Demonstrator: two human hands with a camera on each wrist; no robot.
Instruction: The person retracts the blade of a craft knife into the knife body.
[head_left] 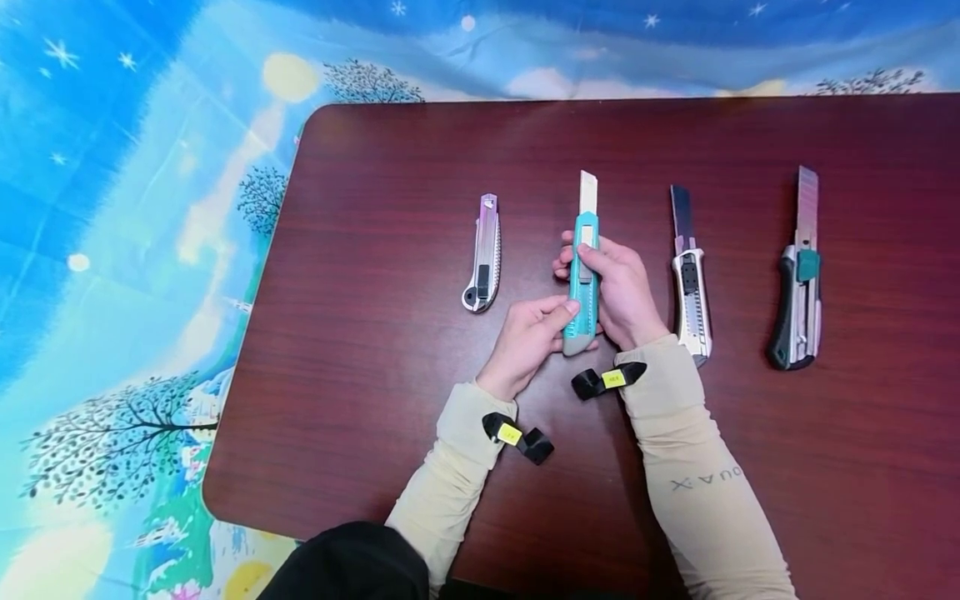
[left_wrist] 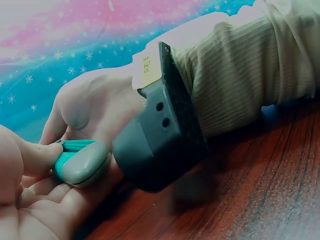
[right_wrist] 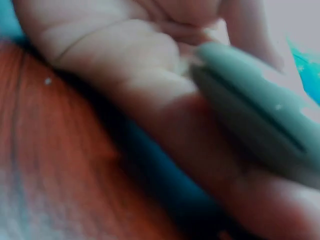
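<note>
Both hands hold a teal utility knife [head_left: 583,283] with a grey end cap, its wide blade [head_left: 588,193] extended and pointing away from the body. The left hand [head_left: 528,337] pinches the lower part, thumb on top of the handle and fingers beneath. Higher up, the right hand [head_left: 622,287] grips the handle from the right, thumb at the slider. In the left wrist view the grey end cap [left_wrist: 86,164] lies over the fingers. The right wrist view shows that end cap [right_wrist: 260,105] close up and blurred; the blade is out of sight there.
Left of the hands lies a silver utility knife [head_left: 483,254]. To the right are a silver-and-black knife [head_left: 692,287] with a dark blade, near the right sleeve, and a larger black-and-green knife [head_left: 802,283]. All rest on the dark reddish wooden table [head_left: 360,250]; a patterned cloth [head_left: 150,208] lies beyond its edges.
</note>
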